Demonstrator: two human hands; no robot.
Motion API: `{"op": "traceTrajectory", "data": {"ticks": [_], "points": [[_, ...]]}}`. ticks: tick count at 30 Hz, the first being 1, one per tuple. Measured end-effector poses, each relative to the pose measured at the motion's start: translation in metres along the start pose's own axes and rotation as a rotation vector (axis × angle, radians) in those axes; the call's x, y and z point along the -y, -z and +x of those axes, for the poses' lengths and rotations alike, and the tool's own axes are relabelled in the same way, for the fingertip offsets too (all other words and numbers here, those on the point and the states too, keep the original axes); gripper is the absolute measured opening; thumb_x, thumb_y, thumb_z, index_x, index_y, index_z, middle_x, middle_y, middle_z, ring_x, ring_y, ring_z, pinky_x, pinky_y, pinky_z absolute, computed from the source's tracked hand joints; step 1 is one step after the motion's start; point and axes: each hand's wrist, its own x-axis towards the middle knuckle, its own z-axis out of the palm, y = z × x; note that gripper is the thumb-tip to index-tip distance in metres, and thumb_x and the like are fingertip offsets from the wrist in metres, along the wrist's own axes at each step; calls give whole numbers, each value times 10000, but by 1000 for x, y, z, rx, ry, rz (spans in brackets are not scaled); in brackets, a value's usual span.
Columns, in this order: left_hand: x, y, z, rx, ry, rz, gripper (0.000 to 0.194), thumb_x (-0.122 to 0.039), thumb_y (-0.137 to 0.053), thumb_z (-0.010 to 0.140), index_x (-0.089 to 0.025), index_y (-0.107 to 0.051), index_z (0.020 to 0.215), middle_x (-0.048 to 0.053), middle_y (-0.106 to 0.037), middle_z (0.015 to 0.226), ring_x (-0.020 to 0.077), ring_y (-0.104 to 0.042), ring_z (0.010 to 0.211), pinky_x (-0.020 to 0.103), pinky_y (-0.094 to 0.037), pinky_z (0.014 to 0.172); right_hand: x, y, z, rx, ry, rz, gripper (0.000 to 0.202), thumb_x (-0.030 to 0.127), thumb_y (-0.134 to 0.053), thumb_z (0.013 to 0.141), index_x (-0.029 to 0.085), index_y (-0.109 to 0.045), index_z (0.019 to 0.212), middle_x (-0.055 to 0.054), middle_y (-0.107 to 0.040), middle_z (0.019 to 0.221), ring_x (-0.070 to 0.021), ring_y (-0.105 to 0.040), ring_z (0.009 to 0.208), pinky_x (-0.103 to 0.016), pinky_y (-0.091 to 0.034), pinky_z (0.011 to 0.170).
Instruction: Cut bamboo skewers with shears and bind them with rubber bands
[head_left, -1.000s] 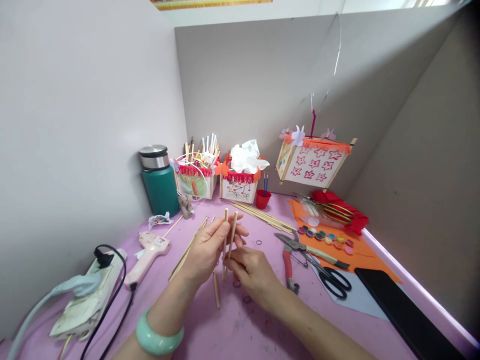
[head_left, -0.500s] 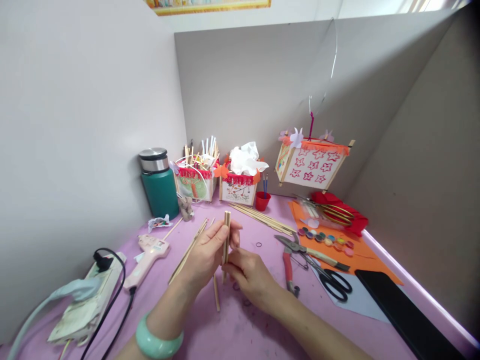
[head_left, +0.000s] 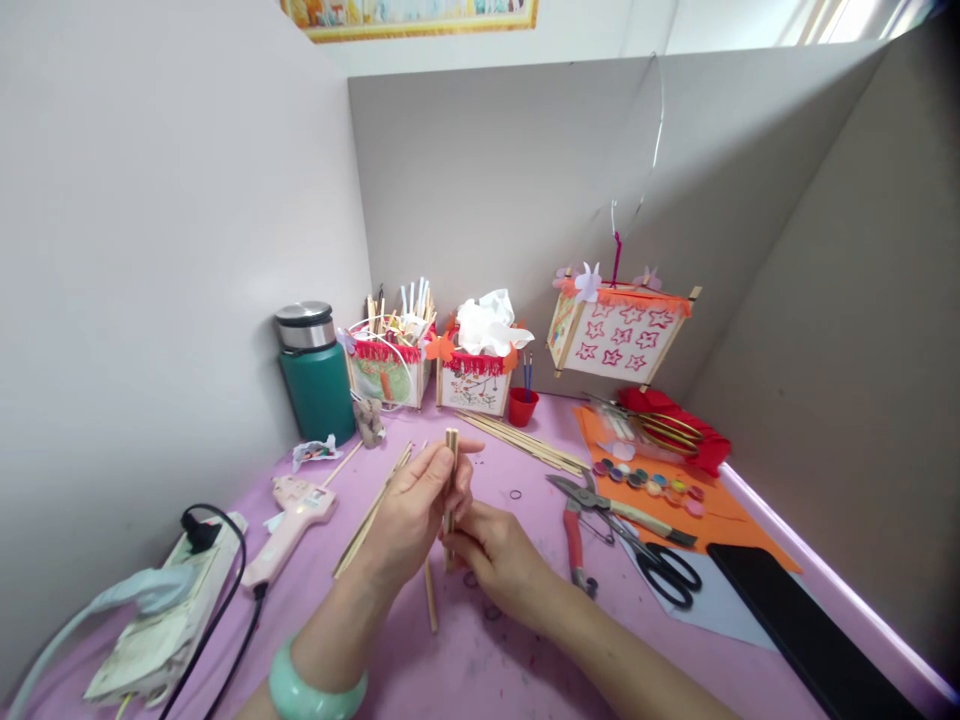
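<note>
A small bundle of wooden sticks (head_left: 451, 460) stands upright between my hands above the purple tabletop. My left hand (head_left: 420, 490) grips its upper part with the thumb laid along it. Lower down, my right hand (head_left: 491, 550) pinches the same bundle near its bottom end. How many sticks are in it I cannot tell. One loose stick (head_left: 430, 597) lies on the table below my hands, and longer sticks (head_left: 373, 512) lie to the left. Small dark rubber bands (head_left: 515, 494) are scattered to the right and beneath the right hand.
At left are a pink glue gun (head_left: 289, 525), a power strip (head_left: 165, 610) and a green bottle (head_left: 317, 385). Pruning shears (head_left: 576, 545), black-handled scissors (head_left: 667, 572) and a black phone-like slab (head_left: 795, 620) lie at right. Decorated boxes (head_left: 472, 388) and a hanging lantern (head_left: 619, 335) are behind.
The view has shifted slightly. Both hands stay on the stick bundle, and my left index finger now reaches out further to the right past it.
</note>
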Motion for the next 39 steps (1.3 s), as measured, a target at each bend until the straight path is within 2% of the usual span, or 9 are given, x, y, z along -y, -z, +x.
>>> {"op": "traceTrajectory", "data": {"ticks": [5, 13, 17, 19, 21, 23, 32, 36, 39], "points": [[6, 0, 2, -27, -14, 12, 226, -335, -445, 898, -160, -588, 917, -34, -344, 611, 64, -283, 496, 208, -217, 467, 2, 1, -1, -5, -28, -10, 159, 107, -431, 844, 169, -515, 724, 13, -552, 664, -98, -526, 593, -203, -401, 609], [12, -1, 4, -26, -36, 63, 236, -369, -432, 903, -166, -553, 904, -51, -302, 577, 64, -223, 465, 209, -185, 447, 0, 1, -2, -7, -4, -86, 152, 119, -458, 841, 159, -584, 767, -4, -599, 723, -107, -547, 649, -212, -409, 646], [11, -1, 3, -57, -58, 65, 224, -375, -434, 902, -172, -528, 895, -54, -307, 572, 61, -224, 459, 193, -182, 436, -2, 33, 1, 44, 10, -177, 111, 208, -553, 805, 176, -636, 870, -15, -633, 833, -119, -572, 705, -221, -422, 664], [10, 1, 4, -68, -69, 45, 215, -372, -436, 902, -174, -517, 889, -58, -303, 563, 57, -216, 447, 184, -179, 427, -7, 58, 2, -27, -61, -187, 194, 261, -488, 853, 174, -625, 960, -20, -646, 845, -110, -585, 657, -220, -431, 638], [9, 3, 6, -81, -71, 28, 215, -376, -439, 898, -174, -508, 872, -59, -311, 556, 56, -217, 434, 177, -180, 414, -15, 78, 2, -128, -166, -374, 230, 263, -426, 880, 168, -630, 928, -25, -651, 839, -115, -596, 661, -225, -426, 630], [8, 5, 8, -91, -71, 14, 217, -381, -448, 892, -174, -502, 858, -58, -326, 554, 56, -221, 424, 172, -183, 400, -26, 88, 1, -132, -230, -655, 229, 256, -433, 875, 189, -651, 893, -27, -656, 865, -138, -602, 769, -236, -412, 681], [10, 15, 16, -182, -137, -35, 184, -364, -497, 870, -182, -496, 841, -69, -308, 530, 53, -209, 405, 159, -168, 380, -54, 56, 0, -46, -316, -951, 216, 176, -446, 850, 171, -662, 848, -99, -624, 864, -203, -556, 851, -284, -355, 700], [11, 21, 20, -287, -172, -54, 186, -367, -523, 852, -187, -489, 823, -73, -304, 526, 53, -212, 399, 155, -168, 377, -55, 56, 1, -63, -307, -948, 214, 132, -435, 841, 151, -649, 845, -117, -621, 881, -221, -550, 865, -304, -353, 706], [10, 20, 20, -292, -173, -52, 187, -372, -515, 855, -189, -492, 827, -74, -295, 523, 55, -205, 399, 158, -165, 377, -52, 59, 0, -93, -294, -884, 206, 164, -453, 843, 153, -657, 820, -107, -630, 866, -217, -562, 851, -307, -365, 706]]}}
